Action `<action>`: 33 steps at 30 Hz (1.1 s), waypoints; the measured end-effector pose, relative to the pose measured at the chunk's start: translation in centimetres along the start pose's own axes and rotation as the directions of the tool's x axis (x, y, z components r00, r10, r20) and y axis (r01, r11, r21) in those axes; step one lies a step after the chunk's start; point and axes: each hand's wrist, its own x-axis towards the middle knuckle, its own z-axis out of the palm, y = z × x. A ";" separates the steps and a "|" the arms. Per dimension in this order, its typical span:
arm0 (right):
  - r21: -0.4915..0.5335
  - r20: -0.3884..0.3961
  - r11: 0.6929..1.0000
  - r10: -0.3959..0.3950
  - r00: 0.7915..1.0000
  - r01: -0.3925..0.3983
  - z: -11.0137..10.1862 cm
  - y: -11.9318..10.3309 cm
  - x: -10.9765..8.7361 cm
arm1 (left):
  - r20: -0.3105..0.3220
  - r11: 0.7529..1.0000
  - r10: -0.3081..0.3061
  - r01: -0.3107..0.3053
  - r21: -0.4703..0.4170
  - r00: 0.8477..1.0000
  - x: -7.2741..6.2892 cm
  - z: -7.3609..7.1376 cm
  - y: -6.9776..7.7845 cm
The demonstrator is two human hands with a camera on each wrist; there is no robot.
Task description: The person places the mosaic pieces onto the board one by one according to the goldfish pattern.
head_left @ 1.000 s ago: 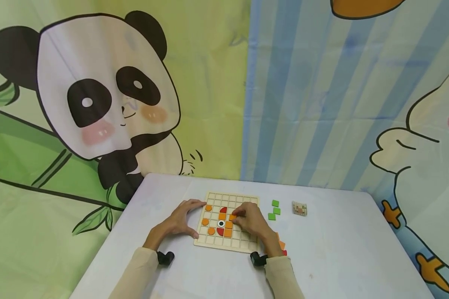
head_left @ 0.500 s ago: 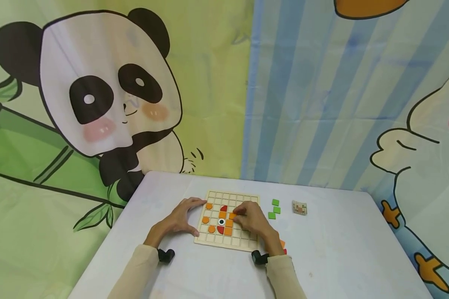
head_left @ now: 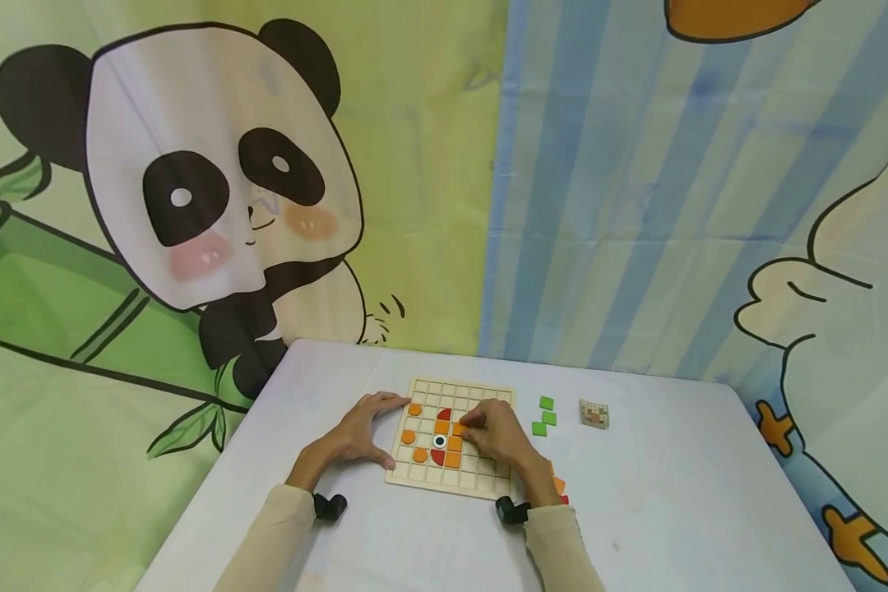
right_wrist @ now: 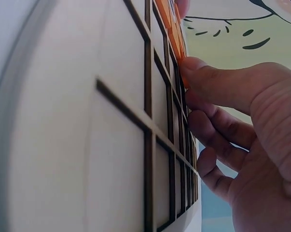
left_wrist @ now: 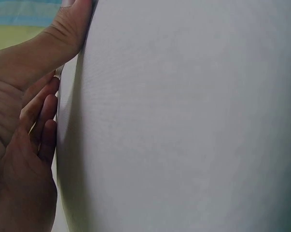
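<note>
A pale wooden grid board (head_left: 481,479) lies on the white table. My left hand (head_left: 357,432) spreads along its left edge, thumb at the near corner and fingertips at the far side. With bent thumb and fingers, my right hand (head_left: 497,432) pinches an orange square tile (head_left: 458,429) at the board; whether it is fully seated in its cell cannot be seen. Around it sit a black-and-white eye tile (head_left: 440,441), red quarter-round tiles (head_left: 438,457), orange squares (head_left: 453,460) and orange round tiles (head_left: 409,437). In the right wrist view, the thumb (right_wrist: 222,84) meets the orange tile's edge.
Green square tiles (head_left: 549,418) lie right of the board, with a small patterned card (head_left: 594,413) beyond them. Orange loose pieces (head_left: 559,486) and a red one (head_left: 564,499) show partly behind the right forearm. A printed curtain (head_left: 414,205) hangs behind the table.
</note>
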 end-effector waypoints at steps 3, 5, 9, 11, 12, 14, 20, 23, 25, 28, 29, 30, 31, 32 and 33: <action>0.011 0.002 1.000 0.000 1.000 0.000 0.1 -0.1 0.0 | -0.001 1.000 0.009 -0.009 0.002 1.000 -0.1 0.0 0.0; 0.013 0.004 1.000 -0.003 1.000 0.003 0.0 -0.2 0.0 | -0.005 1.000 0.018 -0.018 -0.003 1.000 -0.1 0.0 0.0; 0.017 0.005 1.000 -0.014 1.000 0.014 -0.2 -0.3 0.0 | -0.016 0.999 0.036 -0.036 0.001 0.999 -0.3 -0.1 0.1; 0.023 0.008 1.000 -0.014 1.000 0.014 -0.1 -0.3 0.1 | -0.018 0.999 0.032 -0.032 0.002 0.999 -0.4 -0.1 0.1; 0.025 0.009 1.000 -0.013 1.000 0.013 -0.1 -0.3 0.1 | -0.015 1.000 0.028 -0.028 0.001 0.999 -0.4 -0.2 0.1; 0.026 0.013 1.000 -0.009 1.000 0.009 0.0 -0.2 0.2 | -0.008 1.000 0.020 -0.020 -0.008 1.000 -0.5 -0.3 0.1; 0.036 0.019 0.999 0.010 1.000 -0.011 0.3 -0.2 0.3 | 0.002 1.000 0.009 -0.009 -0.007 1.000 -0.7 -0.3 0.2; 0.034 0.026 0.999 0.020 0.999 -0.021 0.3 -0.1 0.3 | 0.005 1.000 0.011 -0.011 -0.005 1.000 -0.8 -0.2 0.3; 0.035 0.028 0.999 0.032 0.999 -0.032 0.3 -0.1 0.3 | 0.007 1.000 0.013 -0.013 -0.010 1.000 -0.7 -0.2 0.3; 0.032 0.024 0.998 0.049 0.999 -0.050 0.2 -0.2 0.4 | 0.005 1.000 0.018 -0.018 -0.016 1.000 -0.5 -0.2 0.3; 0.032 0.021 0.998 0.053 0.998 -0.054 0.1 -0.2 0.4 | 0.004 1.000 0.017 -0.016 -0.020 1.000 -0.4 -0.2 0.4; 0.036 0.021 0.998 0.055 0.998 -0.056 0.1 -0.2 0.4 | 0.001 1.000 0.015 -0.015 -0.021 1.000 -0.4 -0.2 0.4; 0.036 0.022 0.998 0.057 0.998 -0.058 0.1 -0.2 0.5 | 0.000 1.000 0.013 -0.013 -0.024 1.000 -0.4 -0.2 0.4; 0.035 0.024 0.998 0.060 0.998 -0.061 0.1 -0.2 0.5 | 0.001 1.000 0.008 -0.008 -0.025 1.000 -0.3 -0.2 0.4; 0.036 0.027 0.997 0.061 0.998 -0.062 0.1 -0.3 0.5 | 0.004 1.000 0.005 -0.004 -0.024 1.000 -0.4 -0.3 0.4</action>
